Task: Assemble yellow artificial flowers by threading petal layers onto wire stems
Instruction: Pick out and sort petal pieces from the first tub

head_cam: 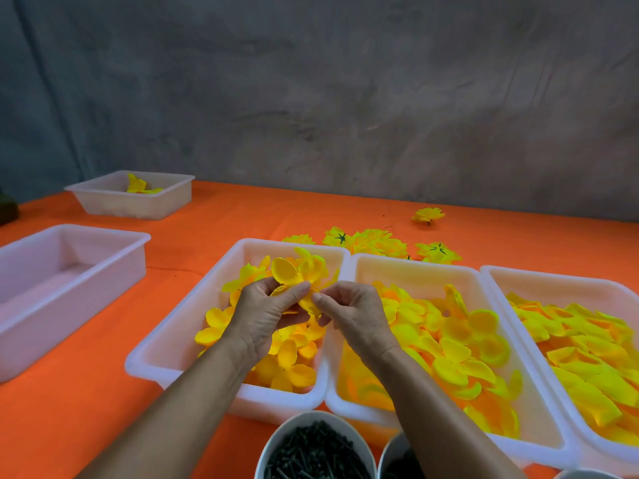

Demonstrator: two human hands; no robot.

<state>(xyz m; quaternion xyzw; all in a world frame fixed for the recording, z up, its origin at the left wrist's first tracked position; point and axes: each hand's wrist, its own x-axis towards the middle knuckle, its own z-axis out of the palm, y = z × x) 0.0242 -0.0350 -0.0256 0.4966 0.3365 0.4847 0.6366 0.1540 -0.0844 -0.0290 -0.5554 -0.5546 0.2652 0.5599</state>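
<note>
Over the leftmost white tray (166, 340) of yellow petal layers, my left hand (266, 316) grips a small bunch of petal layers (297, 274), thumb on top. My right hand (356, 316) pinches the edge of one layer in that bunch between thumb and forefinger. Loose petals (290, 357) fill the tray beneath both hands. No wire stem shows between my fingers. A round bowl of dark stem pieces (316, 451) sits at the near edge.
Two more white trays of yellow petals (460, 347) (587, 361) stand to the right. Finished flowers (377, 242) lie behind them on the orange cloth. An empty white tray (20, 326) sits at the left, another with one flower (138, 205) at the back left.
</note>
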